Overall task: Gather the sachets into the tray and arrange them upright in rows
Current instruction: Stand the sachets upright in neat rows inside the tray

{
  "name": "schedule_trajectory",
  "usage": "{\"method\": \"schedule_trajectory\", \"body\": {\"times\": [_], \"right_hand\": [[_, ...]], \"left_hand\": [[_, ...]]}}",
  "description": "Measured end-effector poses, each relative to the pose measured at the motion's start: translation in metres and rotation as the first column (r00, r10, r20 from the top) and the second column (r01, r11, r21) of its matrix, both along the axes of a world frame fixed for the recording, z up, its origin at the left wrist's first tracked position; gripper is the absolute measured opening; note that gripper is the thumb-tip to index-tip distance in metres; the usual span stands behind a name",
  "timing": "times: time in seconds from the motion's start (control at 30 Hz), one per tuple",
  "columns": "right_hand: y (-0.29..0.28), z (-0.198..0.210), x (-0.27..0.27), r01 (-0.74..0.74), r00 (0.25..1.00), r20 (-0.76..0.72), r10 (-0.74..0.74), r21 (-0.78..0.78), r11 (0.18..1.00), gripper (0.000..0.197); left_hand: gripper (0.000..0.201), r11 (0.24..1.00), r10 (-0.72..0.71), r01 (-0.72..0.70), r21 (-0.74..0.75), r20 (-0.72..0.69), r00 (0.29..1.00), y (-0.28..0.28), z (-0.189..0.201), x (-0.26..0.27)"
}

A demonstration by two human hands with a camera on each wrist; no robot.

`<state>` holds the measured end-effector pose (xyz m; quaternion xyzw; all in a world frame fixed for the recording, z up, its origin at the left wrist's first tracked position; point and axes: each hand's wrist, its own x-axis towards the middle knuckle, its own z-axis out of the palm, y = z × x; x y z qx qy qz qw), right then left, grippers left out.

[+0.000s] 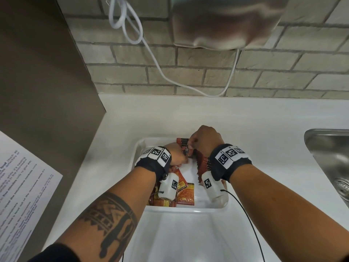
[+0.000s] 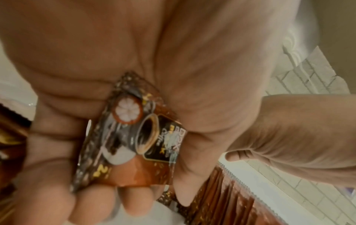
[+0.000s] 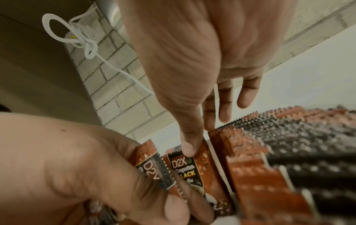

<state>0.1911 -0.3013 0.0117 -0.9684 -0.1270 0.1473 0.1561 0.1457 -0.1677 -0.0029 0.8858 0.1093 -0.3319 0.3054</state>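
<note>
One sachet [image 2: 125,137] is gripped by the left hand [image 1: 176,154], just left of the upright end sachet [image 3: 194,172] pinched by the right hand [image 1: 205,140].

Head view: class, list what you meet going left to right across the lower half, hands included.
In order: printed sheet → left hand → right hand → sink.

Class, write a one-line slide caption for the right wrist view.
Right hand pinches a D2X sachet beside the upright row; left hand grips a second sachet.
</note>
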Motion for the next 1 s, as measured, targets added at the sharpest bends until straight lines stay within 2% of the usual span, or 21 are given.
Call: {"method": "schedule_trajectory", "body": {"times": [0.23, 0.43, 0.53, 0.6, 0.67, 0.73, 0.83, 0.9, 1.0], "right_hand": [[-0.003, -0.001, 0.003, 0.015, 1.0, -0.006, -0.015, 0.081, 0.997, 0.011], [-0.01, 0.005, 0.002, 0.001, 0.997, 0.072, -0.011, 0.147, 0.989, 0.011], [-0.014, 0.01, -0.001, -0.024, 0.993, 0.115, -0.004, 0.246, 0.969, 0.013], [-0.016, 0.016, -0.006, -0.054, 0.996, 0.09, 0.027, 0.314, 0.948, 0.012], [-0.015, 0.024, -0.011, -0.054, 0.998, -0.008, 0.061, 0.359, 0.932, 0.01], [-0.014, 0.028, -0.014, -0.015, 0.992, -0.11, 0.068, 0.421, 0.907, 0.011], [-0.016, 0.035, -0.013, 0.018, 0.994, -0.104, 0.041, 0.514, 0.858, 0.017], [-0.019, 0.039, -0.011, 0.016, 0.996, -0.083, 0.039, 0.575, 0.818, 0.011], [-0.02, 0.047, -0.011, 0.019, 0.998, -0.061, 0.024, 0.616, 0.787, 0.004]], "left_hand": [[0.028, 1.0, 0.005, -0.004, -0.012, 0.012, 1.0, 0.002, -0.001, -0.001], [0.026, 0.996, 0.054, -0.054, -0.066, 0.0, 0.999, 0.003, -0.002, -0.003], [0.023, 0.994, 0.067, -0.069, -0.08, -0.026, 0.997, 0.007, 0.002, -0.003], [0.015, 0.981, 0.084, -0.089, -0.174, -0.035, 0.996, 0.011, 0.004, -0.003], [0.024, 0.913, 0.125, -0.123, -0.389, -0.022, 0.992, 0.017, 0.004, -0.003], [0.032, 0.789, 0.158, -0.127, -0.601, -0.002, 0.987, 0.019, 0.01, -0.008], [0.035, 0.648, 0.169, -0.1, -0.755, 0.015, 0.986, 0.02, 0.017, -0.012], [0.031, 0.629, 0.19, -0.08, -0.773, 0.052, 0.98, 0.022, 0.019, -0.014], [0.03, 0.669, 0.234, -0.054, -0.741, 0.141, 0.962, 0.026, 0.022, -0.017]]}}
